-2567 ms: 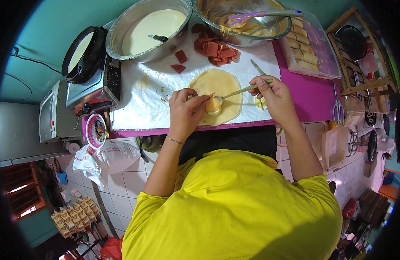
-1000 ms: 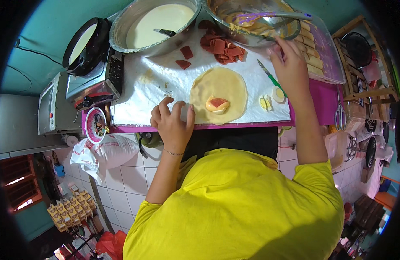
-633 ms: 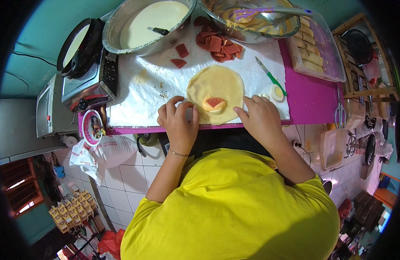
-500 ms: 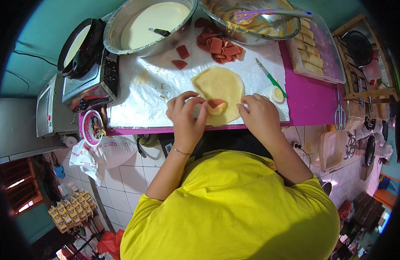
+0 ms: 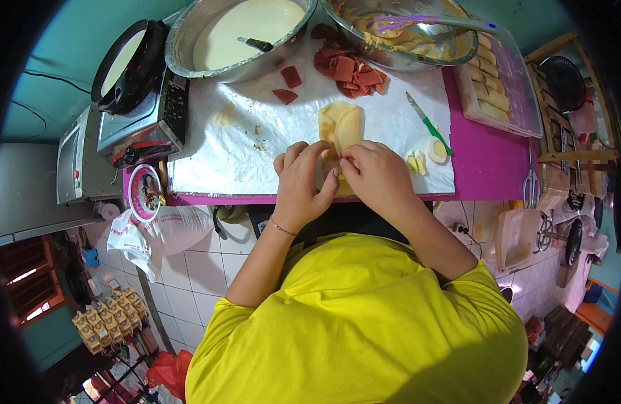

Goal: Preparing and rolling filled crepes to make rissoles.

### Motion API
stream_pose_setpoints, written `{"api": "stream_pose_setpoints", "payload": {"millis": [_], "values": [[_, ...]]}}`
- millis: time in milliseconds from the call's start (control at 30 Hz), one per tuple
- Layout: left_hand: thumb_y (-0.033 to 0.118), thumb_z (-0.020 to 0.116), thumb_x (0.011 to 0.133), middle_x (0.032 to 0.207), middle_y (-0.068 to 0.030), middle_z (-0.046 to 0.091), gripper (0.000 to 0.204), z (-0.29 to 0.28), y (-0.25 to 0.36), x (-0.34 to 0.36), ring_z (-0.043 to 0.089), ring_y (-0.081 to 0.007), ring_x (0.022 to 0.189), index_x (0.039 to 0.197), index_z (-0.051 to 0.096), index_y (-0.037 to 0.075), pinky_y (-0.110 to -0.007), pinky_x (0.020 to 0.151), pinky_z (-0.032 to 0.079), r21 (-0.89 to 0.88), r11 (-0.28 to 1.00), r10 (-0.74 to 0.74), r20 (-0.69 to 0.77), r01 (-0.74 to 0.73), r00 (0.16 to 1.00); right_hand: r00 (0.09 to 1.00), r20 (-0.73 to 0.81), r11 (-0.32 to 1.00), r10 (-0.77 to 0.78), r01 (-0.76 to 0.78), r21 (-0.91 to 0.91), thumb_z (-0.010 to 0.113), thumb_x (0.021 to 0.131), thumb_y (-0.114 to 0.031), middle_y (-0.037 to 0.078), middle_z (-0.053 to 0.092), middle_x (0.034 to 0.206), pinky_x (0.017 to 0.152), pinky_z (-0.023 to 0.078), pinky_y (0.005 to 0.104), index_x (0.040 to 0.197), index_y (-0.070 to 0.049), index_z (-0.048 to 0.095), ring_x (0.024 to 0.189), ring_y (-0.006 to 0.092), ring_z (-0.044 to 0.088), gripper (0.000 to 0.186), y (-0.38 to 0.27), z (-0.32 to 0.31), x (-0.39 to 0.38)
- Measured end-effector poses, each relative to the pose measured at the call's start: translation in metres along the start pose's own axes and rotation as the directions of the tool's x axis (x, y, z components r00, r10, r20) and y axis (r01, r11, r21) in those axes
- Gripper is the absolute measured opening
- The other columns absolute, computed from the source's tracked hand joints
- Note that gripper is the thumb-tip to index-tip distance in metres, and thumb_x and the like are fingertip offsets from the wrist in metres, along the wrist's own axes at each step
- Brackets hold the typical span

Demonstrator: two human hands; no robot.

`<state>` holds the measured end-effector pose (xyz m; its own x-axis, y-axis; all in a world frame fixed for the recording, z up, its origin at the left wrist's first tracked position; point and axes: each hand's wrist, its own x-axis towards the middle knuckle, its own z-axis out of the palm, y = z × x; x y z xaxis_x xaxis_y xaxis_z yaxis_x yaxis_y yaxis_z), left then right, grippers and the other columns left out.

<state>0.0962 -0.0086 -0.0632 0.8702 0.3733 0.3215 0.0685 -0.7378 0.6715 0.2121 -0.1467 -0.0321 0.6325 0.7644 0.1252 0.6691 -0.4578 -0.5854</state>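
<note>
A thin yellow crepe wrapper (image 5: 340,126) lies on the foil-covered counter (image 5: 243,148), its sides folded inward into a narrow strip. My left hand (image 5: 300,182) and my right hand (image 5: 378,176) sit side by side on its near end, fingertips pinching and rolling it; the filling is hidden. A pile of red meat slices (image 5: 344,66) lies just beyond the wrapper. To the right are egg slices (image 5: 428,153) and a green-handled knife (image 5: 428,124).
A big metal basin of pale batter (image 5: 243,34) and a metal bowl of filling with a spoon (image 5: 405,34) stand at the back. A tray of finished rolls (image 5: 495,87) is at right, a black pan on a stove (image 5: 132,67) at left, scissors (image 5: 530,182) on the pink edge.
The round wrapper with a red slice on it has been folded in at the sides. Both my hands have come together onto its near end and begun rolling it.
</note>
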Motion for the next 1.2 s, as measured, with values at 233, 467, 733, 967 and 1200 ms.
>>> {"api": "stream_pose_setpoints", "payload": {"millis": [233,467,733,967,1200], "values": [[0.033,0.068,0.083,0.149,-0.0091,0.051,0.036,0.005,0.003,-0.002,0.041,-0.0358,0.131,0.116,0.071,0.018,-0.046,0.105,0.027,0.331,0.941,0.086,-0.032,-0.071,0.996,0.996,0.085,0.995,0.005,-0.013,0.098,0.067,0.090,-0.019,0.015,0.069,0.092,0.078,0.054,0.0438,0.099,-0.002,0.073,0.089,0.0361,0.067,0.020,0.005,-0.005,0.003],[0.034,0.067,0.084,0.147,-0.0095,0.054,0.031,0.010,0.001,-0.004,0.041,-0.0362,0.132,0.110,0.074,0.019,-0.048,0.108,0.024,0.319,0.947,0.044,-0.041,-0.029,0.998,0.998,-0.030,0.999,0.052,-0.052,-0.016,0.061,0.096,-0.022,0.016,0.068,0.093,0.082,0.054,0.0477,0.109,-0.009,0.074,0.091,0.0374,0.066,0.023,0.024,-0.016,0.035],[0.035,0.068,0.084,0.146,-0.0083,0.055,0.030,0.007,0.004,-0.004,0.042,-0.0346,0.132,0.109,0.074,0.020,-0.046,0.104,0.025,0.332,0.943,0.053,-0.048,-0.034,0.997,0.999,-0.012,0.997,0.051,-0.051,-0.052,0.061,0.097,-0.022,0.017,0.067,0.097,0.086,0.053,0.0464,0.117,-0.011,0.075,0.095,0.0359,0.066,0.027,0.043,-0.007,0.060],[0.024,0.079,0.077,0.145,-0.0043,0.055,0.032,-0.023,-0.009,-0.032,0.044,-0.0340,0.131,0.108,0.074,0.028,-0.045,0.104,0.027,0.298,0.941,0.157,0.035,-0.161,0.987,0.976,0.195,0.959,-0.100,0.043,0.280,0.069,0.090,-0.013,0.012,0.063,0.095,0.081,0.052,0.0404,0.104,-0.007,0.075,0.089,0.0315,0.064,0.016,0.036,-0.040,0.019],[0.030,0.082,0.079,0.150,-0.0028,0.051,0.029,-0.025,-0.003,-0.033,0.043,-0.0340,0.132,0.106,0.075,0.032,-0.047,0.106,0.027,0.350,0.915,0.148,0.169,-0.200,0.974,0.903,0.293,0.949,-0.313,0.282,0.143,0.071,0.088,-0.016,0.008,0.061,0.093,0.085,0.051,0.0409,0.102,-0.010,0.077,0.095,0.0295,0.061,0.016,0.041,-0.028,-0.011]]}}
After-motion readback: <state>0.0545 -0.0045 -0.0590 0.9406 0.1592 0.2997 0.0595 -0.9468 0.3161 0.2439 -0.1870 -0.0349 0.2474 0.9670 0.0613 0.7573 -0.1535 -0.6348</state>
